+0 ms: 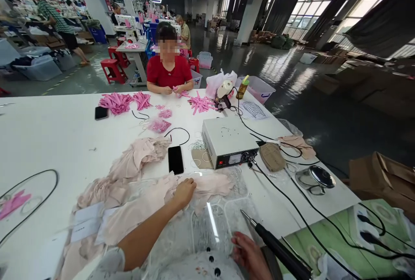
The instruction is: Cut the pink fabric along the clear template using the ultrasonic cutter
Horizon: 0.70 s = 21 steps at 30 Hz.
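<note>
My left hand (pixel 184 191) reaches across to a pale beige fabric piece (pixel 214 183), its bent fingers closed on the cloth. The cloth lies on a clear plastic board (pixel 181 232) with rounded outlines. Low on the right, my right hand (pixel 248 254) is slightly blurred, with loosely bent fingers and nothing visible in them. Beside it is a black-handled pen-like tool (pixel 275 241) with a thin metal tip, attached to a cable. More beige fabric pieces (pixel 139 154) are heaped to the left, with white paper slips (pixel 87 221) on them.
A grey control box (pixel 228 141) with cables stands ahead, near a black phone (pixel 175 160). A metal cup (pixel 314 178) stands near the right edge. Opposite, a person in a red shirt (pixel 169 72) handles pink strips; pink bundles (pixel 116 103) lie nearby.
</note>
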Motion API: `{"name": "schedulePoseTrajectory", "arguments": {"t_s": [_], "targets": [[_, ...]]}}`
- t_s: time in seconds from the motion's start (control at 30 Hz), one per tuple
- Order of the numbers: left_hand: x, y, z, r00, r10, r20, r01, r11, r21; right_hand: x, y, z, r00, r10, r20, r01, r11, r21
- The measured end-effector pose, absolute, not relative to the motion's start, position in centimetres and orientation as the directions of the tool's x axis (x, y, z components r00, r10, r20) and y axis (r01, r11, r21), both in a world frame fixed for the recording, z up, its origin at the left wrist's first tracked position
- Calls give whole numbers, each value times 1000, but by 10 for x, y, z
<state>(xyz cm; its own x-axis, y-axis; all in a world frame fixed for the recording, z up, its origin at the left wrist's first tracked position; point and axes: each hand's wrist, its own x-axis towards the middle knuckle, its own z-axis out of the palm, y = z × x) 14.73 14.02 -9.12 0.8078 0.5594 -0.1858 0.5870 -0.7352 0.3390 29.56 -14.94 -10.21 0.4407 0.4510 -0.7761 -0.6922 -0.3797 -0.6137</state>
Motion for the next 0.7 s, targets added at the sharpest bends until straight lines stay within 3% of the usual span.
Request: {"name": "schedulePoseTrajectory", "arguments": {"t_s": [0.2, 0.37, 0.57, 0.7], "targets": [[153, 145, -62, 831, 547, -101, 553, -792, 260, 296, -90, -94, 356, 576, -736, -701, -356, -618], [157, 120, -35, 890, 456, -20, 445, -858, 257, 293, -45, -86, 217, 633, -743, -794, -328, -512], [129, 70, -33, 951, 309, -17, 300, -907, 296, 308, -10, -98, 255, 594, -763, -844, -248, -476], [91, 49, -53, 964, 249, -95, 267, -907, 326, 316, -26, -109, 275, 552, -787, -819, -294, -492]]}}
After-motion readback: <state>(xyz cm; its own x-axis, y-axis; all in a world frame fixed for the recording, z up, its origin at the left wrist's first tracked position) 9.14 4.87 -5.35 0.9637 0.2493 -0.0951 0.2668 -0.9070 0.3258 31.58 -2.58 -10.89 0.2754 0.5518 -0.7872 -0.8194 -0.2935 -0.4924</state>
